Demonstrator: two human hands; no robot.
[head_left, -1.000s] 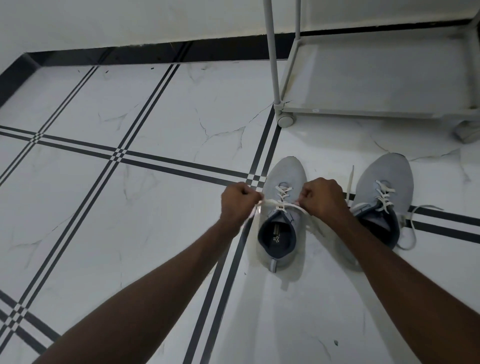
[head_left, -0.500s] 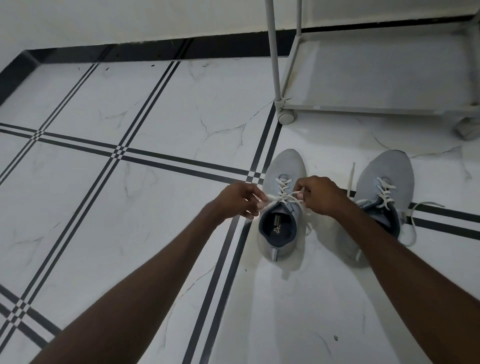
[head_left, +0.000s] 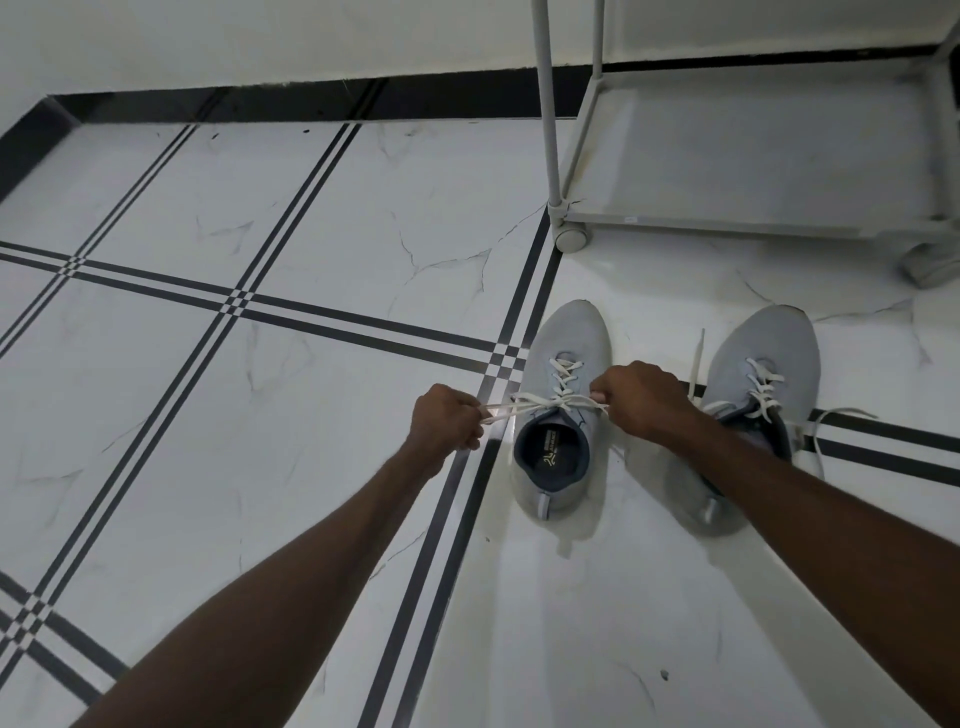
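Pale logo and tiny print on the insole (head_left: 550, 454) of the left-hand shoe (head_left: 571, 338); neither legible

lace (head_left: 550, 402) ends: hidden inside both fists, left hand (head_left: 444, 418) at 9 o'clock of the shoe (head_left: 563, 358), right hand (head_left: 641, 397) at 3 | insole print (head_left: 549, 452): too small to read | second shoe (head_left: 763, 353): inner side covered by right forearm (head_left: 779, 493) | rack (head_left: 727, 224): top cut off at 12 o'clock edge | grey lump (head_left: 930, 265) at 3 o'clock edge: blurred, possibly a caster

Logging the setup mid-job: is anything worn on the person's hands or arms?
No. The left hand and right hand are bare, without gloves; both forearms are bare to the frame edge, with no sleeves, watch or bands visible.
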